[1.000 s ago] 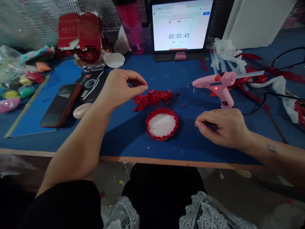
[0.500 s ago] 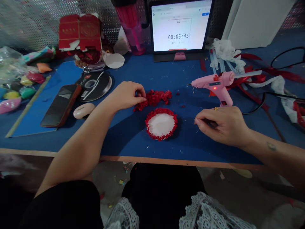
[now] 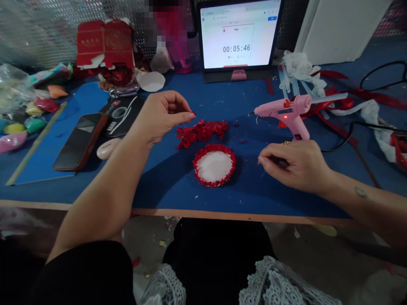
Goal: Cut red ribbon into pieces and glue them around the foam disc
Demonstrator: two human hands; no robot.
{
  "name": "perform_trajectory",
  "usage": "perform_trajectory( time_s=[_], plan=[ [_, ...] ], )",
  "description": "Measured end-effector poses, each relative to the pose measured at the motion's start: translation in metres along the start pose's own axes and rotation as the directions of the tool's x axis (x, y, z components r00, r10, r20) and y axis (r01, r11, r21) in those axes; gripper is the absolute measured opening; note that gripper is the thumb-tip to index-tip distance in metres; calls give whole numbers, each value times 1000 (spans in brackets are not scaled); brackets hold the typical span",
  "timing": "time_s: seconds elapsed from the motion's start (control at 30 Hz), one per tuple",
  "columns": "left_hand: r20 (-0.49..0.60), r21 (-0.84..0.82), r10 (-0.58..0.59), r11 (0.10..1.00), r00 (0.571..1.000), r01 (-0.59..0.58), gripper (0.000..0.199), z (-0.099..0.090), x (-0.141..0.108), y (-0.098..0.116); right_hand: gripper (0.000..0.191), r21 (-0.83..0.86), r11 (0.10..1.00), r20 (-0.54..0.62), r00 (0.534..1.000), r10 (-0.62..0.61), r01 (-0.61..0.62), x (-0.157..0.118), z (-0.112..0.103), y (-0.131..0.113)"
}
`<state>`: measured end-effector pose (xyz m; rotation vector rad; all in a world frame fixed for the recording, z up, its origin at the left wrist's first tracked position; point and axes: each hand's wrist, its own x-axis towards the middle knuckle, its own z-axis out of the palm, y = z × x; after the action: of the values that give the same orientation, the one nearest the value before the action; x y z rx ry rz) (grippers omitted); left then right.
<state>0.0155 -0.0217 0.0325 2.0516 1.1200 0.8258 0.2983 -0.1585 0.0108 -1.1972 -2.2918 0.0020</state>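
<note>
My left hand [image 3: 167,113] pinches a small red piece [image 3: 193,114] between thumb and fingertips, raised just above and left of a loose pile of red pieces [image 3: 203,131]. In front of that pile lies a white disc [image 3: 214,166] ringed by a ruffled red border [image 3: 233,160]. To the right, my right hand [image 3: 288,165] rests near the table surface with its fingers curled and thumb pressed to them; whatever it may hold is too small to make out. Just behind it lies a pink glue gun [image 3: 288,113] with a lit red light, its nozzle pointing left.
A phone [image 3: 78,142], a pale oval case [image 3: 108,148] and a black ribbon spool [image 3: 122,113] lie left. Behind stands a tablet [image 3: 238,40] showing a timer. Red ribbons [image 3: 340,103] and a black cable [image 3: 346,137] lie right; the table edge [image 3: 190,214] is in front.
My left hand has risen from the red pile, with a small red piece now visible in its fingertips. My right hand has barely moved. The timer went from 00:05:45 to 00:05:46.
</note>
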Motion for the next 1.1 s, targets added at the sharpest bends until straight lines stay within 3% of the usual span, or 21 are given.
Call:
perform_trajectory(
  time_s=[0.13, 0.33, 0.73, 0.9, 0.97, 1.03, 1.1],
  plan=[
    [61, -269, 28, 963, 998, -11, 27, 25, -17, 23, 12, 132, 986, 31, 995, 96, -99, 3, 1, -1],
    [256, -315, 47, 948, 966, 37, 18, 58, -49, 53, 18, 285, 939, 165, 975, 148, -190, 8, 2, -8],
    [344, -372, -8, 917, 939, 144, 20, 73, -64, 64, 7, 330, 937, 148, 987, 63, -110, 6, 6, -18],
    [211, -194, 92, 980, 973, -51, 19, 70, -65, 65, 5, 327, 918, 274, 953, 132, -222, 10, 3, -5],
    [181, -40, 203, 979, 962, -199, 12, 69, -66, 63, 6, 253, 940, 337, 932, 136, -229, 11, 3, 1],
    [174, 145, 417, 885, 892, -442, 5, 71, -68, 60, 7, 144, 969, 387, 912, 133, -202, 11, 3, 5],
    [217, 306, 612, 697, 760, -648, 8, 74, -70, 58, 10, 25, 990, 399, 909, 120, -142, 10, 3, 5]
  ],
)
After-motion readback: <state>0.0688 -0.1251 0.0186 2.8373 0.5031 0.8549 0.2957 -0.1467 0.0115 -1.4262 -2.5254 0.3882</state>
